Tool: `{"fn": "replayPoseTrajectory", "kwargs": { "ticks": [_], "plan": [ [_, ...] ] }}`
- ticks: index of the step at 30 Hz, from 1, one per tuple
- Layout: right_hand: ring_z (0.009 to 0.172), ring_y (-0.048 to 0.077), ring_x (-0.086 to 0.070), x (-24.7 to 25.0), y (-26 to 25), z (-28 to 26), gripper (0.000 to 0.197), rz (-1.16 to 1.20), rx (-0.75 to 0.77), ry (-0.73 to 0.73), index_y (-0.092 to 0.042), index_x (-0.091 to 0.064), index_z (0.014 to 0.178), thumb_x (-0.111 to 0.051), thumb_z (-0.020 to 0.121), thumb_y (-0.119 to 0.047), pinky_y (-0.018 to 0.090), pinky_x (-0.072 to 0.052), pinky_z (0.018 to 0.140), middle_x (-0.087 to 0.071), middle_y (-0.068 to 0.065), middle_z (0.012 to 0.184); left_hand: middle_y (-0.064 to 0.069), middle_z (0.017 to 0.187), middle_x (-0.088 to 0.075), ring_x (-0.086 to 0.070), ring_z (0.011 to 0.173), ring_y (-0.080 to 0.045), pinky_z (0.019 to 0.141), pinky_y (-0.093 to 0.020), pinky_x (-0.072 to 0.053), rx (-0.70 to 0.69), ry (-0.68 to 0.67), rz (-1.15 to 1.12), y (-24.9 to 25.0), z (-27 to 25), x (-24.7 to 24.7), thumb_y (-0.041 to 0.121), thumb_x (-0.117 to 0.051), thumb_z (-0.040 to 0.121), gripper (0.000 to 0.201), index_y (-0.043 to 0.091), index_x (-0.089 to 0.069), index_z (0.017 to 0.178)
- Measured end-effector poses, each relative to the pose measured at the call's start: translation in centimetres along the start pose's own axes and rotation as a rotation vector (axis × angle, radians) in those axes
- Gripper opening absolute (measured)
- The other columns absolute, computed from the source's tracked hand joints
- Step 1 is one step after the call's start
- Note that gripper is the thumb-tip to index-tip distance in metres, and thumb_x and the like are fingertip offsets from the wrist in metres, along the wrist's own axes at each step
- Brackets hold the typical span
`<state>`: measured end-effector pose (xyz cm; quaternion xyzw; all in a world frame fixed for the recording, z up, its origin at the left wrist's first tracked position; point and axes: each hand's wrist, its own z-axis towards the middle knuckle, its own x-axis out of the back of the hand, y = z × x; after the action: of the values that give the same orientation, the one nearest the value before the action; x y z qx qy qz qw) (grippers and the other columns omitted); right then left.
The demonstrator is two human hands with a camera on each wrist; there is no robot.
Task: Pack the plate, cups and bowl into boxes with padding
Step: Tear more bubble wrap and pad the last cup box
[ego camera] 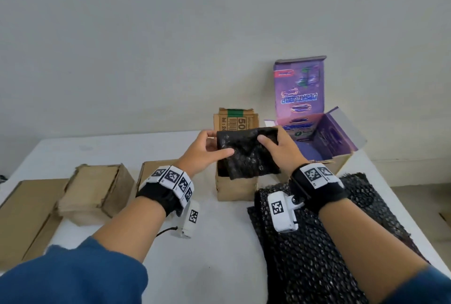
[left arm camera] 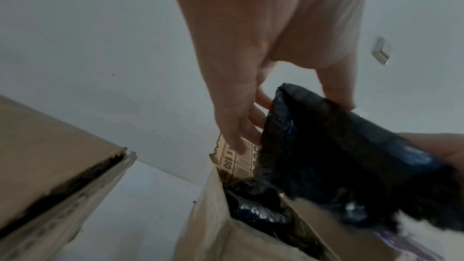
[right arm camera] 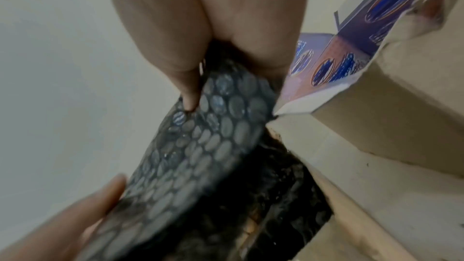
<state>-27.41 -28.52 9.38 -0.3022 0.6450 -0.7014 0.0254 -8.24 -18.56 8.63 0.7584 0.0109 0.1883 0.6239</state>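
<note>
Both hands are pinching a folded black bubble-wrap piece (ego camera: 246, 149), left hand (ego camera: 207, 151) and right hand (ego camera: 280, 149) at opposite ends, holding it directly above the small open cardboard box (ego camera: 235, 187); the purple box (ego camera: 324, 137) is standing open beyond.

A folded black bubble-wrap pad (ego camera: 249, 152) hangs over the small open brown box (ego camera: 235, 187), which already holds black wrap. More black bubble wrap (ego camera: 317, 242) lies flat on the tabletop (ego camera: 219, 242) nearby.

The head view is bright with soft, even light and faint shadows. Its edges bend a little. Both wrist views are dimmer, blurry and stretched. The wrap (right arm camera: 200, 146) shines grey there, and the hands (left arm camera: 263, 47) look smeared up close.
</note>
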Motion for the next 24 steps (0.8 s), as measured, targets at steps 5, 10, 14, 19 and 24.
{"fn": "replayPoseTrajectory", "kwargs": {
  "ticks": [5, 10, 14, 19, 24],
  "plan": [
    [0.099, 0.025, -0.057, -2.3, 1.1, 1.6, 0.056, -0.038, -0.046, 0.167, -0.032, -0.03, 0.109, -0.075, 0.076, -0.024, 0.038, -0.049, 0.084, -0.057, 0.012, 0.111, -0.003, 0.106, -0.062, -0.061, 0.095, -0.017, 0.084, -0.033, -0.053, 0.039, 0.234, 0.029, -1.0, 2.5, -0.2, 0.016, -0.07, 0.083, 0.047, 0.016, -0.042, 0.121],
    [0.069, 0.014, -0.057, -2.9, 2.2, 0.2, 0.042, -0.186, -0.038, -0.084, -0.027, -0.039, 0.108, -0.069, 0.082, -0.015, 0.02, -0.043, 0.057, -0.057, 0.001, 0.075, 0.007, 0.11, -0.062, -0.06, 0.102, -0.014, 0.096, -0.033, -0.049, -0.127, 0.112, 0.199, -0.9, 5.1, 0.0, 0.012, -0.058, 0.091, 0.021, 0.02, -0.064, 0.109],
    [0.063, 0.014, -0.053, -3.8, 2.8, -0.5, 0.033, -0.197, -0.059, -0.025, -0.021, -0.033, 0.103, -0.06, 0.088, -0.009, 0.019, -0.037, 0.054, -0.05, -0.001, 0.069, 0.01, 0.107, -0.062, -0.058, 0.102, -0.008, 0.099, -0.029, -0.046, -0.223, 0.007, 0.286, 0.0, 6.7, -0.4, 0.013, -0.058, 0.091, 0.021, 0.021, -0.066, 0.109],
    [0.076, 0.023, -0.052, -5.9, 3.5, -0.9, 0.028, -0.282, -0.054, 0.131, -0.014, -0.04, 0.111, -0.058, 0.089, -0.011, 0.027, -0.039, 0.067, -0.052, 0.002, 0.085, 0.002, 0.119, -0.054, -0.045, 0.117, -0.019, 0.101, -0.038, -0.038, -0.371, 0.087, 0.62, -0.9, 6.7, -1.5, 0.031, -0.066, 0.085, 0.024, 0.027, -0.061, 0.108],
    [0.114, 0.03, -0.043, -5.4, 3.0, -0.8, 0.036, -0.811, 0.078, 0.025, -0.015, -0.052, 0.122, -0.058, 0.089, -0.028, 0.038, -0.041, 0.096, -0.046, 0.013, 0.121, 0.004, 0.139, -0.036, -0.029, 0.132, -0.016, 0.108, -0.039, -0.021, -0.355, -0.242, 1.059, -2.9, 5.2, -1.7, 0.055, -0.066, 0.077, 0.069, 0.027, -0.044, 0.136]
  ]
}}
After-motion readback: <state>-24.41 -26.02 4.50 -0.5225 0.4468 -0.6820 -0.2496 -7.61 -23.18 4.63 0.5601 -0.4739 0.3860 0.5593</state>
